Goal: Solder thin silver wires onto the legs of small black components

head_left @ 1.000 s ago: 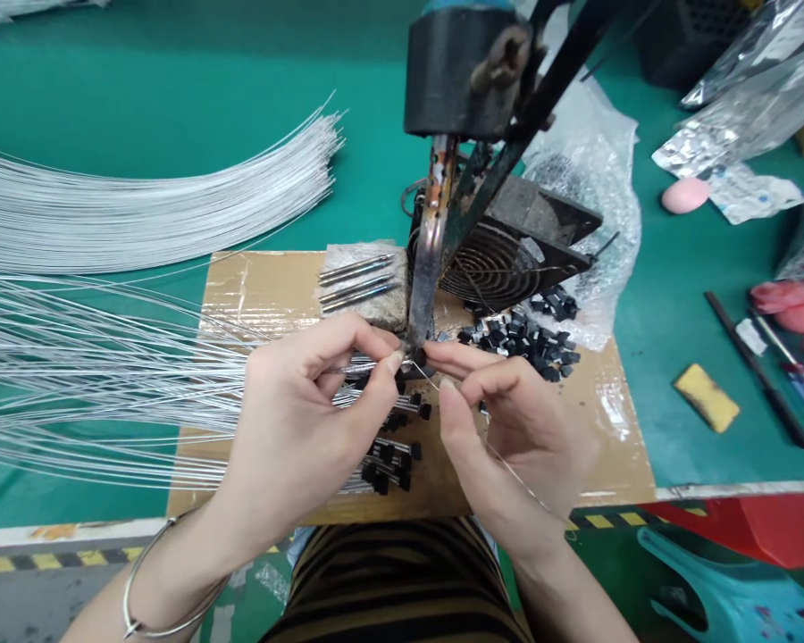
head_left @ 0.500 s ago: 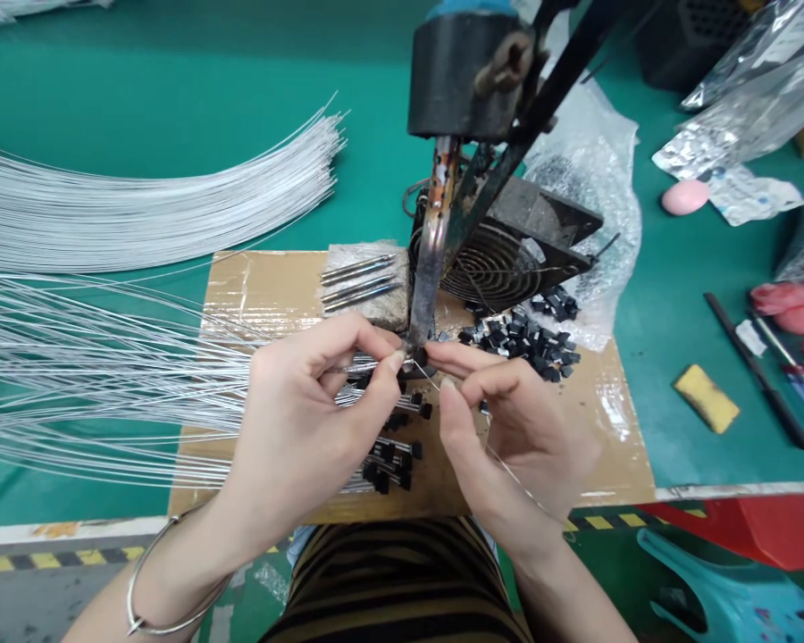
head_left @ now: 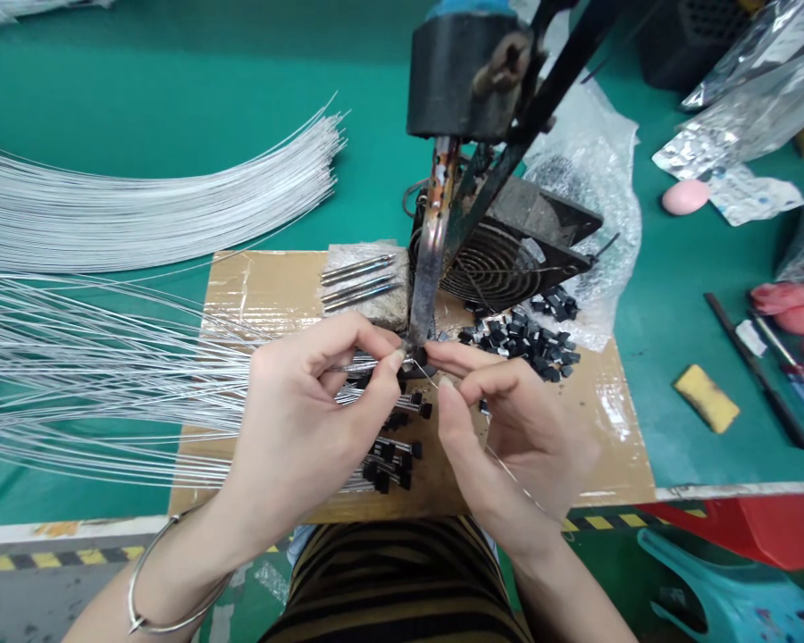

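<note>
Fingers [head_left: 386,379] of my left hand [head_left: 308,420] are clamping on a wire [head_left: 362,364], its end lying just below the tip of the iron [head_left: 429,250]. My right hand [head_left: 519,438] is pinching a thin strand [head_left: 427,374] between thumb and finger, the strand's end pointing to that same spot. A black part [head_left: 419,357] is sitting between both hands; contact unclear. Black-ended wires [head_left: 392,460] are lying nearer me on the cardboard [head_left: 609,438]. Loose parts [head_left: 523,339] are lying right of the iron, beside the fan [head_left: 489,268]. Cardboard is resting on the tabletop [head_left: 174,89].
</note>
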